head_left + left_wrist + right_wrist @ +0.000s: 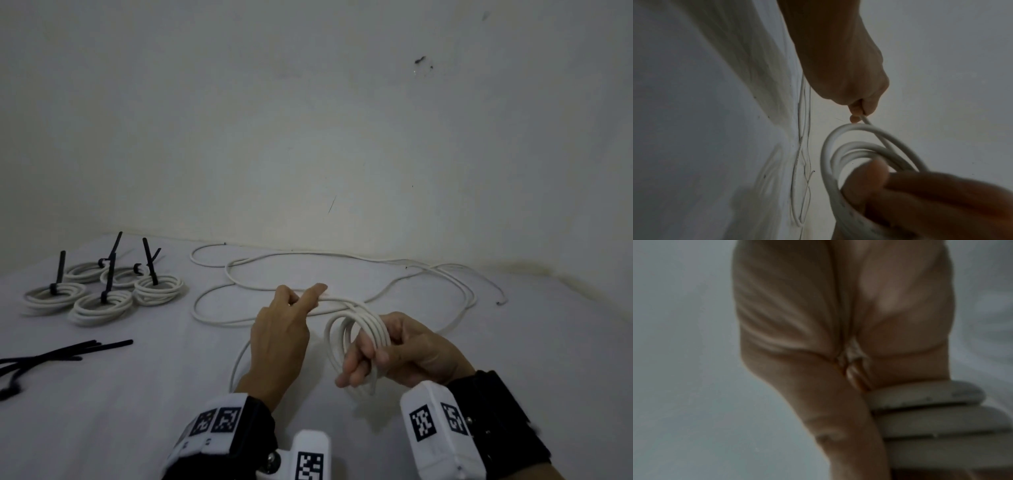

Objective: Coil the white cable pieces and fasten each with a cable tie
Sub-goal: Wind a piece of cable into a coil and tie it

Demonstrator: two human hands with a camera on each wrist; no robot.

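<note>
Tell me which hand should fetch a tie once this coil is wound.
Left hand, probably: it only pinches the loose cable and is nearer the ties. The right hand holds the coil.

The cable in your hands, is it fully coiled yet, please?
Not yet. The right hand grips several loops of cable; the left hand pinches a strand leading to slack loose on the sheet.

A dim, scuffed white wall [308, 120] rises behind a pale grey cloth-covered surface [102, 411]
</note>
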